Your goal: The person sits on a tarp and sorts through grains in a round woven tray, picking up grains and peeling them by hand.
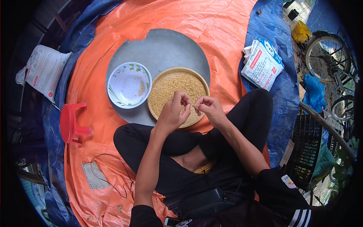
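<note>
Over the near side of a round, shallow tray (pixel 204 83) full of golden-brown grain (pixel 174 84), both hands meet with curled fingers. My left hand (pixel 174 112) is closed, thumb and fingertips drawn together toward the right hand. My right hand (pixel 213 110) is closed in a pinch. Anything between the fingertips is too small to name. To the left of the tray stands a white bowl (pixel 124 85) with a green leaf pattern, holding a small patch of grain on its inner right side. Tray and bowl rest on a round grey metal sheet (pixel 162 45).
An orange tarp (pixel 223 34) covers the ground, with blue tarp (pixel 281 109) around it. At left are a red stool (pixel 70 123), a white sack (pixel 46 70) and a notebook (pixel 95 176) with a cord. Folded sacks (pixel 262 65), a bicycle wheel (pixel 308 56) and a black crate (pixel 304 143) sit right.
</note>
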`<action>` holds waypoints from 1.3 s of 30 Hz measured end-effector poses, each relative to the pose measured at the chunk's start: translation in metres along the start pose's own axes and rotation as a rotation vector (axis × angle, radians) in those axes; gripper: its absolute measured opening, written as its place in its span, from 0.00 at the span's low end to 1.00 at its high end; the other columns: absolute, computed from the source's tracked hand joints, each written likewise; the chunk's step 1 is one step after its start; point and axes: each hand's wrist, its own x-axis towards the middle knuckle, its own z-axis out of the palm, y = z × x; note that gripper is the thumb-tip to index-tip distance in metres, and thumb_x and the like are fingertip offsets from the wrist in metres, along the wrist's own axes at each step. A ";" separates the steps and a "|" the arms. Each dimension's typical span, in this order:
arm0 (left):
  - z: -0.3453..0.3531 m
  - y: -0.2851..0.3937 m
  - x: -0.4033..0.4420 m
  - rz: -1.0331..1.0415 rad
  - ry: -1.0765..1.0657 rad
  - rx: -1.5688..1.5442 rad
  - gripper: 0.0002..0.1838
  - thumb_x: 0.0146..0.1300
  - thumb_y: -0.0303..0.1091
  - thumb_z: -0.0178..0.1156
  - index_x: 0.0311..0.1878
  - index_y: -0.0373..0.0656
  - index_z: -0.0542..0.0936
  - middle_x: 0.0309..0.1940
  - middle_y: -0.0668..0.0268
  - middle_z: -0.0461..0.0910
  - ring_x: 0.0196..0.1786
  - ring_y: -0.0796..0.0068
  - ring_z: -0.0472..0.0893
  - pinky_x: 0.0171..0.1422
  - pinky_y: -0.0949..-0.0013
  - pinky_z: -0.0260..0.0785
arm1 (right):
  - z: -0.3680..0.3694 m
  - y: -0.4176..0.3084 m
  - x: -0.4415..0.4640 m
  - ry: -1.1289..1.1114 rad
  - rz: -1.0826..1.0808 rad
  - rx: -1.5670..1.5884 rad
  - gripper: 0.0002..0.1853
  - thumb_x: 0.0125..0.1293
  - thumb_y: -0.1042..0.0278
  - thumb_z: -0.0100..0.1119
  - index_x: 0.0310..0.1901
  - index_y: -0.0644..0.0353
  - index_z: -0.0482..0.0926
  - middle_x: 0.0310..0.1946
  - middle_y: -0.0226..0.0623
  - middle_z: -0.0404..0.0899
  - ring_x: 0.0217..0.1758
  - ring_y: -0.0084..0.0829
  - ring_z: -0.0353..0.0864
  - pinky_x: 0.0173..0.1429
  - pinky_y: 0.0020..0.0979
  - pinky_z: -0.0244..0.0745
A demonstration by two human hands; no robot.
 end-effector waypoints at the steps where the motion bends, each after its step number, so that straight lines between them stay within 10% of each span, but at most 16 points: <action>1: 0.000 0.003 0.000 -0.001 -0.005 0.002 0.15 0.61 0.18 0.62 0.46 0.36 0.67 0.35 0.59 0.78 0.37 0.67 0.82 0.44 0.66 0.76 | -0.001 0.001 0.000 0.000 -0.004 0.003 0.02 0.63 0.78 0.59 0.35 0.65 0.81 0.27 0.31 0.80 0.30 0.20 0.77 0.38 0.23 0.72; 39: 0.010 0.000 -0.003 -0.003 -0.038 0.161 0.19 0.56 0.20 0.66 0.46 0.38 0.68 0.33 0.57 0.82 0.39 0.60 0.86 0.43 0.62 0.79 | -0.005 0.009 0.002 0.056 0.128 -0.217 0.05 0.62 0.73 0.60 0.29 0.63 0.79 0.22 0.25 0.76 0.24 0.14 0.73 0.30 0.20 0.68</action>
